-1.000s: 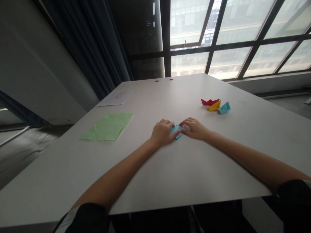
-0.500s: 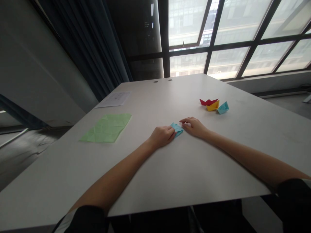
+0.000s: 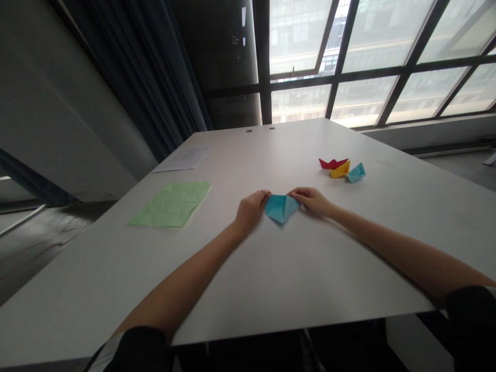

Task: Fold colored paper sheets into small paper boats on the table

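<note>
With the left hand (image 3: pixel 252 207) and right hand (image 3: pixel 313 201) pinching opposite sides of the blue paper (image 3: pixel 276 207), inward from the near edge of the counter (image 3: pixel 290 284), excess outward pull could tear a crease, and unequal pull could skew the folds.

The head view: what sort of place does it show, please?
Probably an office or meeting room, though I cannot be sure: a large white table, a wide dark-framed window and a dark blue curtain suggest it.
</note>
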A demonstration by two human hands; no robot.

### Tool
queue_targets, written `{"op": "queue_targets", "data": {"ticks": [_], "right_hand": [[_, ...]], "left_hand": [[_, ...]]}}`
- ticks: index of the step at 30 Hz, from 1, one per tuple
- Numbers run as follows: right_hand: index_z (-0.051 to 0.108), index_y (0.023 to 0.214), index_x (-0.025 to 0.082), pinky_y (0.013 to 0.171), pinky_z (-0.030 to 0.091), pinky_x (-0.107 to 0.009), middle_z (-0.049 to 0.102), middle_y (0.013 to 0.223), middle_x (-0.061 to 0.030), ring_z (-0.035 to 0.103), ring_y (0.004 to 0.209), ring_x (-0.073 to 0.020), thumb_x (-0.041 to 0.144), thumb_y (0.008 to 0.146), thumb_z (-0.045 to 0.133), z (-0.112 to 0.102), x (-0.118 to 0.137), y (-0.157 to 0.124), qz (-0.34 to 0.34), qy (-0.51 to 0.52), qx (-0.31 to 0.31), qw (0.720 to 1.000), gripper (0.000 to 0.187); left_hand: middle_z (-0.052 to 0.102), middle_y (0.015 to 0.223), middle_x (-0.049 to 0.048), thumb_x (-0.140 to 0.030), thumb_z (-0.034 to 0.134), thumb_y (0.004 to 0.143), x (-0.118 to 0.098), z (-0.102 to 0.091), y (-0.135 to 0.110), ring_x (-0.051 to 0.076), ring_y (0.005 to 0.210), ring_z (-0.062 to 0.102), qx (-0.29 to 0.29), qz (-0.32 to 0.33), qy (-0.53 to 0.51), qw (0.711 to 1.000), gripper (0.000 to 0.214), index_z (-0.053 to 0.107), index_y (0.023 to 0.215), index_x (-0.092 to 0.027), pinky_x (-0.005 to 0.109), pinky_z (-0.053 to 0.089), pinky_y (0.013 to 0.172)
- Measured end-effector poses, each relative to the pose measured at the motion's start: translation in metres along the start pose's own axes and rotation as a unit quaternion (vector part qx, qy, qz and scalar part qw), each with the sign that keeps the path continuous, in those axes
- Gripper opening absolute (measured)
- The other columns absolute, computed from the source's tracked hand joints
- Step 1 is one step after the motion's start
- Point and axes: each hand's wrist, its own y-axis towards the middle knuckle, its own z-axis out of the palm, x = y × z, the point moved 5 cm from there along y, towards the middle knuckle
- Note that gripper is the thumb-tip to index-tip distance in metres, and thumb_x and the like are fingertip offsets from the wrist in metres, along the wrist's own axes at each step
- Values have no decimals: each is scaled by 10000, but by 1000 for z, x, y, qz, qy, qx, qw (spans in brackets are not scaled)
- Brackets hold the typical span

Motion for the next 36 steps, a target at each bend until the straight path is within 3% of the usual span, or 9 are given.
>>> {"op": "queue_targets", "data": {"ticks": [4, 8, 13, 18, 23, 26, 31, 33, 36], "right_hand": [[632, 964, 174, 606, 459, -280, 649, 856, -51, 568, 728, -153, 466, 812, 475, -1, 7, -2, -34, -4, -12, 999, 364], [599, 1018, 202, 642, 457, -293, 612, 1006, -70, 547, 785, -159, 404, 754, 595, -3, 24, -8, -130, -104, -75, 983, 333], [575, 1057, 213, 629, 447, -289, 594, 1001, -75, 526, 759, -152, 341, 742, 620, 8, 38, -16, -198, -194, -68, 959, 343], [593, 938, 198, 612, 432, -283, 608, 870, -60, 526, 744, -159, 348, 751, 599, 10, 33, -15, -165, -216, -78, 959, 241], [576, 791, 184, 591, 409, -271, 590, 683, -8, 522, 640, -134, 379, 743, 595, 8, 25, -11, -105, -176, -89, 975, 201], [572, 767, 176, 573, 408, -269, 606, 655, -6, 523, 596, -126, 417, 717, 618, 9, 23, -9, -79, -110, -81, 987, 251], [590, 920, 173, 604, 463, -292, 655, 719, -32, 583, 646, -152, 463, 737, 589, 11, 15, -8, -42, 35, -52, 997, 342], [590, 961, 174, 657, 476, -310, 668, 776, -47, 606, 712, -167, 449, 749, 583, 10, 13, -9, -45, 57, -42, 996, 347], [594, 976, 177, 696, 473, -320, 668, 855, -62, 612, 752, -170, 405, 705, 649, 10, 17, -11, -71, 36, -39, 996, 359]], "left_hand": [[656, 825, 40, -319, 390, 894, 5, -2, 1, 139, 738, 593, -24, -39, -44, 998, 250, 596, 912, -178, 226, 420, 672], [633, 746, 19, -331, 394, 892, 4, -1, 1, 124, 663, 568, -22, -54, -58, 997, 251, 591, 888, -177, 221, 402, 627], [612, 722, 0, -334, 404, 886, -1, 4, 1, 103, 620, 542, -15, -58, -109, 992, 233, 580, 873, -182, 208, 400, 605], [622, 782, 5, -273, 413, 870, -5, 9, -1, 99, 626, 540, 8, -51, -162, 985, 183, 548, 961, -190, 211, 413, 611], [637, 935, 42, -157, 402, 793, -17, 6, 0, 141, 817, 569, 46, -6, -197, 979, 203, 602, 762, -174, 242, 431, 723], [629, 949, 59, -247, 458, 777, -14, 7, 1, 163, 828, 572, 55, -60, -234, 969, 192, 628, 744, -162, 232, 447, 664], [593, 685, 6, -373, 604, 686, 8, 18, 1, 126, 628, 531, 20, -204, -301, 931, 236, 638, 735, -145, 213, 420, 557], [531, 582, -25, -378, 619, 663, 17, 22, 1, 102, 553, 490, -3, -263, -361, 895, 236, 613, 680, -143, 214, 419, 548], [492, 556, -44, -356, 657, 606, 21, 25, 0, 84, 523, 470, -37, -335, -468, 817, 231, 566, 638, -147, 214, 433, 540]]}}
